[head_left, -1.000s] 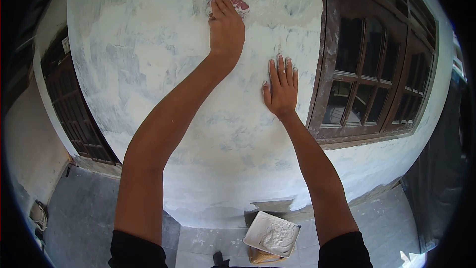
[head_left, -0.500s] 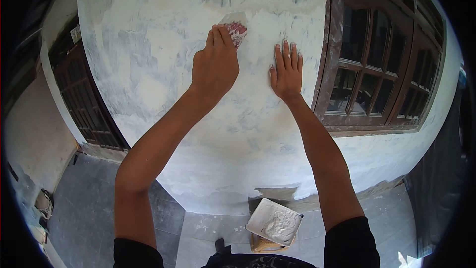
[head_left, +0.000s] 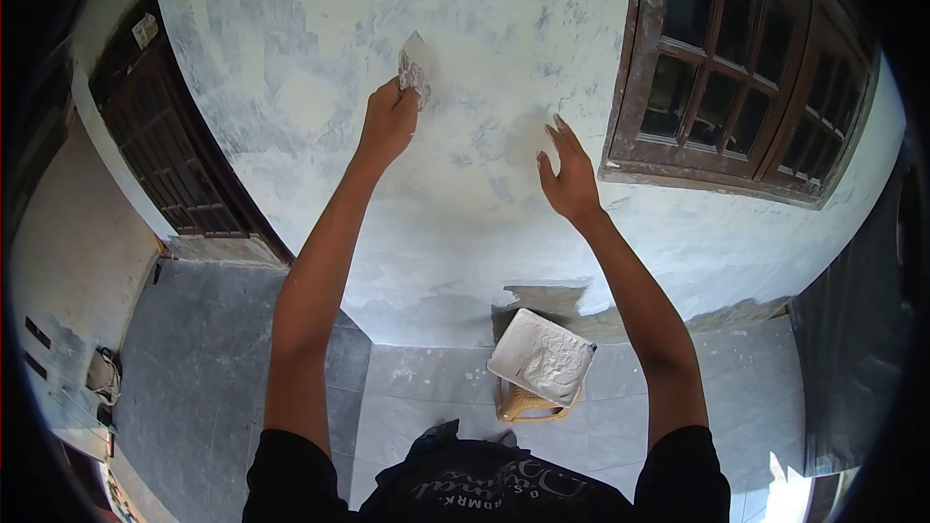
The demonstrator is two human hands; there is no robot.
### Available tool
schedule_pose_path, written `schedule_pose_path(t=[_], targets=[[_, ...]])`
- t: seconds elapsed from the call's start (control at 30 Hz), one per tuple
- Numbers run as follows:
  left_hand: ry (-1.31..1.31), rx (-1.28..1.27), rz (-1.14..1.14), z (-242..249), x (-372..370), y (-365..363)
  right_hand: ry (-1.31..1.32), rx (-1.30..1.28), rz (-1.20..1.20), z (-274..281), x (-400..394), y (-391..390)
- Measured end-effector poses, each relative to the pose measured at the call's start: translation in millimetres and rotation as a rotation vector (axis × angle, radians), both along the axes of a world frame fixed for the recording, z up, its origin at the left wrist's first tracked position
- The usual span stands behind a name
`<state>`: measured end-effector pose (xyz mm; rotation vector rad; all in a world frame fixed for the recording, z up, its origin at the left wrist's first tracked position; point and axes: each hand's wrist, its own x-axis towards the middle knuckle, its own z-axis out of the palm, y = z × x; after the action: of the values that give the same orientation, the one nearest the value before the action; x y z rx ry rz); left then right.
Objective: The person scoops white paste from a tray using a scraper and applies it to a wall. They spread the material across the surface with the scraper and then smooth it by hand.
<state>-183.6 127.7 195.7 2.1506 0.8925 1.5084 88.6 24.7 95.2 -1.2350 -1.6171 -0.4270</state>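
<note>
My left hand (head_left: 389, 124) is wrapped around a putty knife (head_left: 414, 63), its blade pointing up and smeared with pale filler. The knife overlaps the patchy white and grey wall (head_left: 475, 165) in front of me. To the right, below the knife's height, my right hand (head_left: 570, 174) is raised with thumb and fingers apart and nothing in it. Its fingertips overlap the wall close to the window's lower left corner.
A white tray (head_left: 505, 360) of pale filler (head_left: 557, 358) rests on a yellowish stool (head_left: 528, 407) at the wall's foot. Right of my hands is a brown wooden window (head_left: 722, 150); left is a dark door (head_left: 174, 160). Grey tiles (head_left: 417, 383) cover the floor.
My left hand has moved down and left in view with the putty knife, which is now turned more upright. My right hand, earlier flat on the wall, has come away with fingers bent.
</note>
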Motion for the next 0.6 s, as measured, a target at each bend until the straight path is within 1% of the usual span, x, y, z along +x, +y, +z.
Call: schedule_pose_path(t=[0.03,0.07,0.13,0.17,0.23,0.27,0.3,0.33,0.4,0.47,0.53,0.6], targets=[[-0.103,-0.001,-0.092,-22,-1,12,0.019,-0.07,0.006,-13,-1,-13],[-0.099,-0.021,-0.105,-42,0,18,0.037,-0.14,0.011,-25,-3,-26],[-0.229,-0.131,-0.221,-74,2,17,0.037,-0.149,-0.03,-46,-9,-46],[-0.222,-0.154,-0.237,-87,1,13,0.062,-0.174,-0.032,-53,-14,-57],[-0.218,-0.289,-0.267,-113,1,-1,0.098,-0.218,-0.055,-67,-22,-75],[-0.204,-0.32,-0.282,-120,1,-17,0.106,-0.197,-0.071,-73,-28,-82],[-0.247,-0.407,-0.304,-125,1,-33,0.111,-0.176,-0.086,-79,-33,-88],[-0.291,-0.501,-0.322,-135,-2,-47,0.126,-0.208,-0.105,-87,-40,-96],[-0.226,-0.593,-0.338,-163,-9,-56,0.183,-0.186,-0.096,-100,-53,-109],[-0.161,-0.677,-0.354,-187,-15,-74,0.202,-0.219,-0.126,-114,-65,-125],[-0.228,-0.788,-0.336,-204,-13,-95,0.231,-0.264,-0.122,-127,-76,-142],[-0.207,-0.842,-0.364,-227,-9,-108,0.256,-0.289,-0.164,-136,-86,-161]])
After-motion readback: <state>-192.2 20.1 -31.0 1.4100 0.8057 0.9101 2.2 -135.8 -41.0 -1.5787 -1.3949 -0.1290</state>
